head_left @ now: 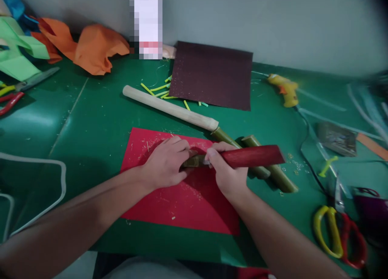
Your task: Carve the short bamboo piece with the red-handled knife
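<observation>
My left hand (169, 162) is closed around a short piece of green bamboo (192, 162) over a red sheet (182, 204). In my right hand (230, 174) is a knife with a thick red wooden handle (254, 156). The handle points to the right, and a small bit of metal shows at the bamboo; the rest of the blade is hidden by my fingers. Pale shavings lie scattered on the red sheet. Just beyond my right hand are two green bamboo pieces (280, 176), partly behind the handle. A pale peeled stick (169, 107) lies farther back.
A dark brown sheet (212, 77) covers some yellow strips (148, 89). At the right are a yellow glue gun (285, 89) with a cord, a dark block (336, 137) and scissors (339, 226). Orange cloth-like sheets (97, 49) and more scissors (30, 81) lie at the left.
</observation>
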Motion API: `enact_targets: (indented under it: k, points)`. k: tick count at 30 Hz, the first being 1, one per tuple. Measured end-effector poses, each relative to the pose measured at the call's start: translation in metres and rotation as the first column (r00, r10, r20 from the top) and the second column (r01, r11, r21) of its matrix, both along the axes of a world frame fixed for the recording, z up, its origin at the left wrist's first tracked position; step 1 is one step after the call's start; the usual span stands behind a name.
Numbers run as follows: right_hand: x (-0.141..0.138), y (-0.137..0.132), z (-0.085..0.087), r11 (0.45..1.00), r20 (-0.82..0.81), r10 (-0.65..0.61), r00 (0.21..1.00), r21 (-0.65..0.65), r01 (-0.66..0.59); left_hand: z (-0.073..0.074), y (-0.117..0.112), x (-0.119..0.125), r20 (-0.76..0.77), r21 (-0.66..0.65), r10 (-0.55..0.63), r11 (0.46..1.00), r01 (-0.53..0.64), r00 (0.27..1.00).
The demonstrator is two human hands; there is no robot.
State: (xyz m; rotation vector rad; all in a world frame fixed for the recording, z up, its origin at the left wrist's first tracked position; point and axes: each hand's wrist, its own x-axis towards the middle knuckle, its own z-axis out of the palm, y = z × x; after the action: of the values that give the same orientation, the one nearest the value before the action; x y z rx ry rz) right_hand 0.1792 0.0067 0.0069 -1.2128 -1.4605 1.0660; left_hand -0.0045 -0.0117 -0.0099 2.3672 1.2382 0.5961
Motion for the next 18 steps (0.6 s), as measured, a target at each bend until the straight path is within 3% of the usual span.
enact_targets:
  k: [5,9,13,18]
  points:
    - [-0.0039,-0.0021,-0.0035,1.000,-0.002,-0.018,1.000,0.018,0.018,-0.0023,0.0017,0.0011,-0.003,0.015,0.001,1.000,-0.001,1.000]
    - [-0.0054,-0.0003,-0.0040,0.997,-0.017,-0.043,0.999,-0.071,0.042,-0.0041,0.0022,0.0010,-0.009,0.054,0.006,0.999,-0.005,1.000]
    - [-0.0077,-0.0001,-0.0040,0.979,-0.068,-0.157,0.985,-0.146,0.146,-0.0059,0.0021,0.0002,-0.015,0.096,0.006,0.995,-0.005,1.000]
    - [-0.0099,-0.0082,-0.0048,0.978,-0.016,-0.198,0.980,-0.071,0.197,-0.0065,0.0019,0.0007,0.012,0.096,-0.014,0.995,0.013,1.000]
